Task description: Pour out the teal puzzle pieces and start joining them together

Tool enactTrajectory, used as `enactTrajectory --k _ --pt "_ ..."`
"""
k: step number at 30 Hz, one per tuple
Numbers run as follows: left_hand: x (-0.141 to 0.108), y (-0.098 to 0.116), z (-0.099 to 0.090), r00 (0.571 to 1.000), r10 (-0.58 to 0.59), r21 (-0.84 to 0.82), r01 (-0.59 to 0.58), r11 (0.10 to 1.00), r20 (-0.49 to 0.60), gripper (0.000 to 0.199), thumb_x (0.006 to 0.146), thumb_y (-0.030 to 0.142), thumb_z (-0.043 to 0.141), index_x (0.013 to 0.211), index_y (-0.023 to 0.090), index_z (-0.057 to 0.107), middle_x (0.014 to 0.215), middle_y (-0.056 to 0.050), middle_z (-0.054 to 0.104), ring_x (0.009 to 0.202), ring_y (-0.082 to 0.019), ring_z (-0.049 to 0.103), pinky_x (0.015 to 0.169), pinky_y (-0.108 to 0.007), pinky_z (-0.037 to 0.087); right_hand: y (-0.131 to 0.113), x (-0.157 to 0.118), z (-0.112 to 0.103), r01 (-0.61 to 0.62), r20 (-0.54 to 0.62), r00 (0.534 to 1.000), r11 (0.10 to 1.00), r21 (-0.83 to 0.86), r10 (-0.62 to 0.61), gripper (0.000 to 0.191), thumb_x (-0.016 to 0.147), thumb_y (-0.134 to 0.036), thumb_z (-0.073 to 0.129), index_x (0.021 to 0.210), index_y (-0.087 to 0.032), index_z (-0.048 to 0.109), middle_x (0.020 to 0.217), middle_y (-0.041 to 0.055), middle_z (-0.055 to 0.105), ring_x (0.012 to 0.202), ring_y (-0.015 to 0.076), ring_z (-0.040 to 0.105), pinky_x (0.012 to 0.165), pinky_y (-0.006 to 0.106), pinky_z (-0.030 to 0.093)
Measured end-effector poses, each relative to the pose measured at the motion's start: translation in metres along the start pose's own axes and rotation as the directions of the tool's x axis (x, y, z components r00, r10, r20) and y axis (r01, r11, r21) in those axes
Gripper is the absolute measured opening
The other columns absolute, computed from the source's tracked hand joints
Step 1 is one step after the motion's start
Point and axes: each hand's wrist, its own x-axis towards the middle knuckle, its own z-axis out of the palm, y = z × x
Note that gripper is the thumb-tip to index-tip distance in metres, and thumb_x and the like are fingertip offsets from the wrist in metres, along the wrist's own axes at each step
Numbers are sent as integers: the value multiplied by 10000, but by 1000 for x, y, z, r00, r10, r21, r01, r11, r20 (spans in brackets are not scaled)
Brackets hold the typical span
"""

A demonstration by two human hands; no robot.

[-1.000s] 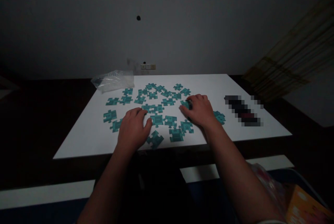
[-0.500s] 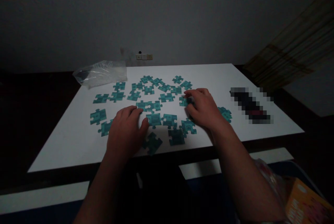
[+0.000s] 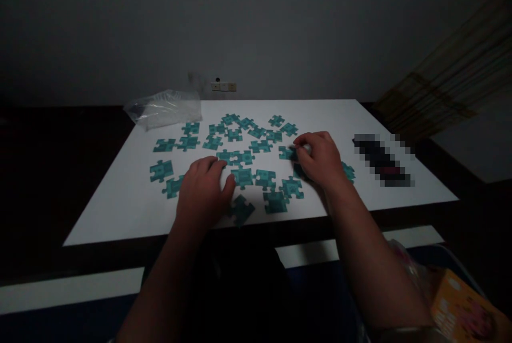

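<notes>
Teal jigsaw puzzle pieces (image 3: 241, 176) lie scattered over the white table, all showing a patterned teal face. My left hand (image 3: 203, 188) rests palm down among the near pieces, thumb and fingers apart. Beside its fingertips is a pair of touching pieces (image 3: 242, 158). My right hand (image 3: 321, 159) is curled, with thumb and index fingertip brought together; whatever may be between them is hidden. Just left of those fingertips lies a single puzzle piece (image 3: 287, 153). Another piece (image 3: 300, 171) sits in shadow under this hand, partly covered.
A clear plastic bag (image 3: 166, 110) lies at the table's (image 3: 120, 193) back left corner. Several overlapping pieces (image 3: 349, 171) show behind my right wrist. Further right is a dark, pixelated object (image 3: 382, 160). An orange box (image 3: 466, 305) stands low at the right, below table level.
My right hand has shifted slightly right, its thumb and index finger closing together, and a piece beneath it now shows. My left hand stays put among the pieces. The whole view has shifted slightly.
</notes>
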Motion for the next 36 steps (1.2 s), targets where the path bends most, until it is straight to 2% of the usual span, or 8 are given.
enactTrajectory --k 8,13,20,26,31,36 --pt "1 4 -7 1000 -3 -3 3 1000 22 437 1174 386 587 1440 164 852 1541 -220 813 1462 -428 723 1320 -628 600 1 3 6 -20 -21 1000 1000 7 20 282 966 -214 655 1089 -293 896 1114 160 833 1295 455 742 1112 697 608" --pt "-1 4 -7 1000 -4 -19 5 1000 21 427 1175 385 596 1443 177 854 1551 -213 811 1471 -423 720 1316 -629 603 3 2 8 -29 -52 998 999 25 30 262 991 -248 629 1056 -310 874 1103 154 833 1262 443 750 1087 672 602" --pt "1 -1 -3 1000 1 -44 0 999 20 445 1174 415 605 1460 181 854 1565 -206 800 1490 -435 707 1328 -638 592 14 3 12 -3 -72 997 999 37 6 294 992 -204 625 1067 -295 894 1100 160 854 1270 452 736 1110 690 587" --pt "1 -1 -3 1000 6 -36 -5 999 28 430 1171 393 632 1457 163 857 1548 -224 799 1484 -441 711 1327 -624 588 14 6 17 12 -33 999 999 49 -10 293 985 -158 633 1049 -283 890 1098 164 852 1243 446 740 1105 664 601" --pt "1 1 -5 999 -3 -41 4 999 34 435 1173 387 622 1460 161 858 1555 -223 797 1479 -442 710 1320 -633 589 4 6 19 82 -10 997 996 23 -82 299 996 -180 645 1141 -257 895 1205 175 880 1278 451 739 1166 657 595" --pt "1 -1 -4 1000 12 -54 -12 998 12 435 1169 409 614 1437 171 863 1529 -221 808 1455 -444 714 1297 -650 605 2 1 24 107 -13 994 994 -23 -107 420 1015 -340 731 1384 -217 888 1423 227 865 1394 514 675 1213 720 568"
